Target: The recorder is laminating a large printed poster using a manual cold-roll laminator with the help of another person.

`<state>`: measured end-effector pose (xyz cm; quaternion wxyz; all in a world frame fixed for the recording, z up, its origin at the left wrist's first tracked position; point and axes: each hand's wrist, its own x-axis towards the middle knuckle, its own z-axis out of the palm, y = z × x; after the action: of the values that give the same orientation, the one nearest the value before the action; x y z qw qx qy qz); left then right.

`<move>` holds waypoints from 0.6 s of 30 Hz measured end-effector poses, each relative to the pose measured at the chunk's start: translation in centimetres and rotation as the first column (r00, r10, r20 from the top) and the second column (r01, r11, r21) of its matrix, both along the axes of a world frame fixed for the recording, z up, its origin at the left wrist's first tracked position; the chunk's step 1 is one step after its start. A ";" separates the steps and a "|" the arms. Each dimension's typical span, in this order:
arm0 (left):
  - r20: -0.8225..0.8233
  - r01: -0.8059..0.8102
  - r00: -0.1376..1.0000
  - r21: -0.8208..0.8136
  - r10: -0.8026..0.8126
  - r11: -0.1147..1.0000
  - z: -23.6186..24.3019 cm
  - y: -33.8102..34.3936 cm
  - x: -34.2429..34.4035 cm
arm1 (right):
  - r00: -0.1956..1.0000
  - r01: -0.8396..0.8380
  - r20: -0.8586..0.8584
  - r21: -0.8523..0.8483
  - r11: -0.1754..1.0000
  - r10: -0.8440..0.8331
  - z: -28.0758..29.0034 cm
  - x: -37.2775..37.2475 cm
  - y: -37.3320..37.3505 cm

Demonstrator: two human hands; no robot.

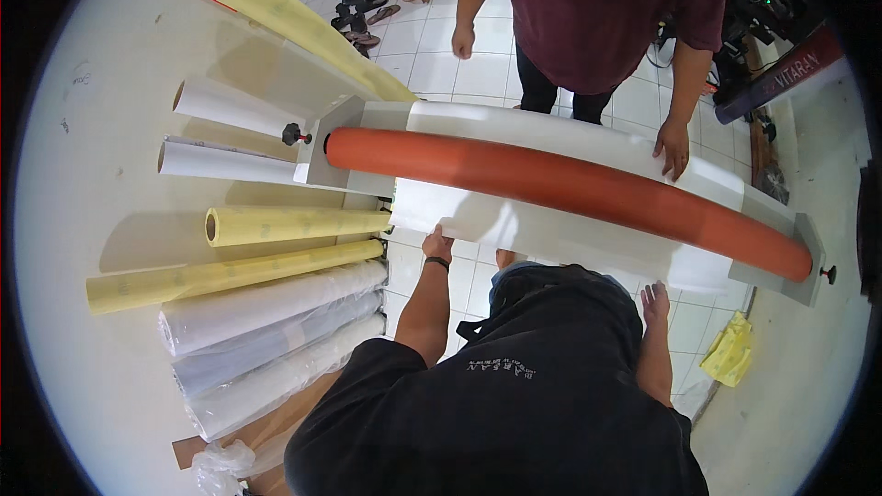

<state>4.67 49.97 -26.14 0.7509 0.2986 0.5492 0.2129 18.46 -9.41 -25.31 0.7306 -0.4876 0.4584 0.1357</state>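
A long orange roller (pixel 570 186) lies across a grey-white laminating machine (pixel 333 142). A white sheet (pixel 514 220) runs under the roller toward me. My left hand (pixel 437 244) grips the sheet's near edge at its left corner. My right hand (pixel 655 299) is flat with fingers spread, touching the sheet's near edge further right. On the far side, a person in a maroon shirt (pixel 597 9) rests one hand (pixel 673 147) on the sheet above the roller. Their other hand (pixel 463 40) hangs free.
Several rolls lean against the white wall on the left: white paper rolls (pixel 230 108), yellow rolls (pixel 285 225) and plastic-wrapped rolls (pixel 276 349). A yellow cloth (pixel 731 351) lies on the tiled floor at right. Sandals (pixel 360 11) and dark equipment (pixel 776 64) sit further back.
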 end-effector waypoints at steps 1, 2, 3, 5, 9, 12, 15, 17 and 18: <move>0.002 -0.004 1.000 0.003 0.004 1.000 0.0 0.1 -0.1 | 1.000 0.000 0.001 -0.006 1.000 0.000 -0.1 -0.1 0.0; 0.010 -0.003 1.000 0.005 0.003 1.000 0.0 0.2 -0.2 | 1.000 -0.004 0.003 -0.003 1.000 0.004 -0.1 0.0 0.0; 0.017 -0.004 1.000 0.007 0.004 1.000 0.0 0.3 -0.3 | 1.000 -0.011 0.002 0.006 1.000 0.011 -0.1 0.2 0.0; 0.012 -0.011 1.000 -0.003 0.011 1.000 0.2 0.1 -0.1 | 1.000 -0.027 -0.001 0.014 1.000 0.027 -0.3 0.1 -0.2; -0.047 -0.023 0.999 -0.063 0.020 0.998 1.0 -0.3 0.6 | 0.999 -0.038 -0.001 0.010 0.999 0.038 -0.4 0.0 -0.5; -0.011 -0.045 0.999 -0.046 0.045 0.998 0.9 0.0 0.5 | 0.999 -0.044 -0.005 0.029 0.999 0.044 -0.7 0.0 -0.9; 0.059 -0.059 0.996 -0.033 0.061 0.998 0.6 0.6 0.1 | 0.999 -0.050 -0.013 0.046 0.998 0.051 -0.6 0.1 -0.3; 0.031 -0.092 0.995 -0.043 0.093 0.995 0.6 0.3 0.7 | 0.999 -0.047 -0.016 0.033 0.998 0.047 -0.5 0.1 -0.6; -0.029 -0.129 0.991 -0.044 0.128 0.991 0.7 0.2 1.1 | 0.998 -0.051 -0.021 0.043 0.998 0.052 -0.5 0.1 -0.8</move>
<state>5.78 50.18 -25.43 0.7352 0.2480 0.5817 0.2442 18.56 -10.17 -25.81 0.7321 -0.4820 0.4507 0.1693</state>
